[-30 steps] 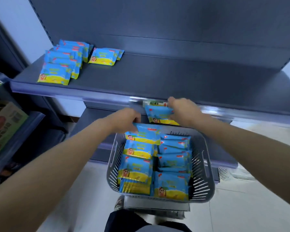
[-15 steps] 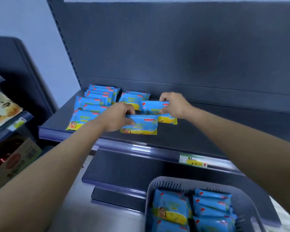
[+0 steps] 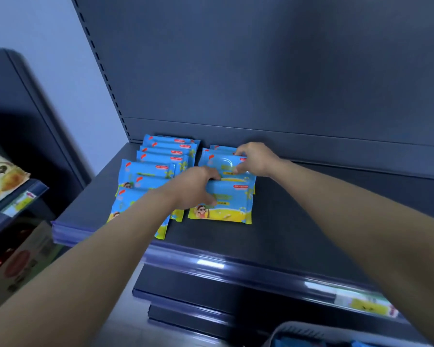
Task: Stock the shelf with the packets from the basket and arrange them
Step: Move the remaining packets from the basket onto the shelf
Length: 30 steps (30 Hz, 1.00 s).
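Shelf (image 3: 323, 209): dark grey deck, stocked at the left end only, with bare deck to the right of the packets. Change from half a second back: two packets, then carried just above the deck, now down on it.
Basket (image 3: 301, 327): rim only, at the bottom edge of view, blue packets inside; stocking judged far from done.
Left column (image 3: 161, 161): overlapping blue-and-yellow packets, back wall to front lip, same place as before.
Second column (image 3: 217, 151): just beside the first, formerly a short pair at the back, now extended towards the front.
Front packet (image 3: 226, 209): flat on the deck, top edge lapping the rear packet; slightly askew, squaring probably still due.
Rear packet (image 3: 223, 164): flat, overlapping the back pair.
Left hand (image 3: 193, 187): curled round the front packet's left end, gripping.
Right hand (image 3: 257, 159): pinching the rear packet's right end, fingers along the top edge, thumb lower down.
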Each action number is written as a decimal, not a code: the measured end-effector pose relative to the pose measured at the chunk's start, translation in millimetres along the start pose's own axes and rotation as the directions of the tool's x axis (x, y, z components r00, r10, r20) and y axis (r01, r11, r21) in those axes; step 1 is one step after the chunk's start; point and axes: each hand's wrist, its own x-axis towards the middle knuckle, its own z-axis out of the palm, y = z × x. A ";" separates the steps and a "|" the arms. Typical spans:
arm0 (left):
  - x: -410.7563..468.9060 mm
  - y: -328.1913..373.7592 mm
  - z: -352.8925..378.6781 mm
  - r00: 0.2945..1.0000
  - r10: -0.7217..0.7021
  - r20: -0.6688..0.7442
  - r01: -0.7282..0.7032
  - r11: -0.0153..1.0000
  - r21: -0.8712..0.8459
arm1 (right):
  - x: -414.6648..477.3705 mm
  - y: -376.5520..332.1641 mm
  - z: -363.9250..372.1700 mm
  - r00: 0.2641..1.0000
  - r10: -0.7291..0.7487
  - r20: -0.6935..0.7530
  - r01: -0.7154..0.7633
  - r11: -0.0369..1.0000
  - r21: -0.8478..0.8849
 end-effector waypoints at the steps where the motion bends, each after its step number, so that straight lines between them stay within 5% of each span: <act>1: 4.1 -2.3 1.7 1.000 0.006 0.018 -0.006 1.000 0.028 | 3.2 -0.3 1.7 1.000 0.002 -0.016 -0.002 1.000 -0.010; 11: 53.9 -7.3 10.1 0.999 0.029 -0.035 -0.009 0.878 0.478 | -9.3 14.5 -11.0 0.980 0.008 -0.199 -0.022 0.997 -0.069; 20: 34.3 26.7 15.5 0.979 0.112 -0.173 -0.014 0.873 0.487 | -83.0 10.2 -44.9 0.936 -0.176 -0.304 0.088 0.956 -0.281; 23: 15.8 55.9 14.1 0.908 0.257 -0.331 -0.048 0.849 0.527 | -116.9 6.1 -62.7 0.904 -0.243 -0.351 0.101 0.920 -0.378; 30: -35.8 139.8 -3.1 0.621 0.535 -0.572 -0.093 0.775 0.624 | -202.0 -1.3 -115.0 0.776 -0.384 -0.501 0.106 0.862 -0.496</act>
